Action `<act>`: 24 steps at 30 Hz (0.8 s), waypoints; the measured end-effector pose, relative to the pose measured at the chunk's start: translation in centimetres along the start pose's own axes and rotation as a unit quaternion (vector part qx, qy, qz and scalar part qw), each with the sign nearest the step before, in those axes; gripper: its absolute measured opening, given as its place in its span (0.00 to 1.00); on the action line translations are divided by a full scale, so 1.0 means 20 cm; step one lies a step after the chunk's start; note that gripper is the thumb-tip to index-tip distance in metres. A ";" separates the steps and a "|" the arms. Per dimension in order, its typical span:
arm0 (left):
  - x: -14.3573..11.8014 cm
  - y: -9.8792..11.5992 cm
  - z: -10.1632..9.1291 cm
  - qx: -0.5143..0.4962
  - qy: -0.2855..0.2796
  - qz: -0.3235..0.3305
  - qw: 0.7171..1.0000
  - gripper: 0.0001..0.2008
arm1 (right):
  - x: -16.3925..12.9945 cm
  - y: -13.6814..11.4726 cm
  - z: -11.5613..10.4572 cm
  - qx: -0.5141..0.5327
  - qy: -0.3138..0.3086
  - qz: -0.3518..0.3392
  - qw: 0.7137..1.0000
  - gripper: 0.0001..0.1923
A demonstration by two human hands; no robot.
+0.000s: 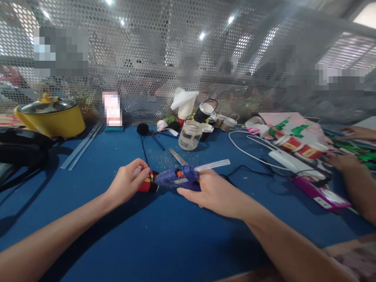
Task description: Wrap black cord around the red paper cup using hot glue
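A small red paper cup (144,186) with a black band near its rim lies on its side in my left hand (126,182), whose fingers are closed around it. Black yarn runs from the cup back to a yarn ball (143,129). My right hand (219,192) is wrapped round the handle of a blue hot glue gun (176,178). The gun's nozzle points left, at the cup's black band; whether they touch I cannot tell. A clear glue stick (216,165) sticks out of the gun's back. Behind the gun lie scissors (178,156).
A clear plastic jar (190,136) stands behind the scissors, near yarn-wrapped cups (226,123). Glue sticks (80,147) and a yellow pot (55,121) are at left. At right lie a white power strip (293,162), a purple one (320,194), cables and another person's hands (343,160).
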State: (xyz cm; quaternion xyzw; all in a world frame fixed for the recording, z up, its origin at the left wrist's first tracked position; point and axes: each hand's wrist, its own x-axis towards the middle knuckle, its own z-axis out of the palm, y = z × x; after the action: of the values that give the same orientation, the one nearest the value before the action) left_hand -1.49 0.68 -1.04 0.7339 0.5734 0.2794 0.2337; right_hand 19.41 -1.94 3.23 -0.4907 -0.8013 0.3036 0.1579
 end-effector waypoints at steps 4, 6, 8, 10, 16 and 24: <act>0.00 0.00 0.00 -0.001 0.003 0.002 1.000 0.12 | 0.00 -0.01 0.00 0.027 0.004 -0.001 1.000 0.07; 0.00 0.00 0.00 -0.003 0.003 0.003 1.000 0.12 | 0.01 -0.01 0.00 0.036 0.003 0.008 0.999 0.08; -0.01 0.01 0.00 -0.002 0.003 0.011 1.000 0.11 | 0.01 0.00 0.00 0.042 0.006 0.022 0.999 0.09; -0.02 0.02 0.00 -0.001 0.004 0.021 1.000 0.11 | 0.01 0.01 0.00 0.046 0.011 0.035 0.998 0.09; -0.02 0.02 0.00 0.001 0.008 0.029 1.000 0.10 | 0.04 0.05 0.01 0.046 0.023 0.014 0.999 0.10; -0.02 0.01 0.00 0.012 0.014 0.036 0.999 0.10 | 0.06 0.08 0.02 0.022 0.039 0.015 0.999 0.12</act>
State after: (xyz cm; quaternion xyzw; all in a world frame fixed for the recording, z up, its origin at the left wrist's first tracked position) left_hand -1.39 0.20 -1.01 0.7529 0.5527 0.2910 0.2072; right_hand 19.76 -0.56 1.91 -0.5102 -0.7804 0.3039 0.1955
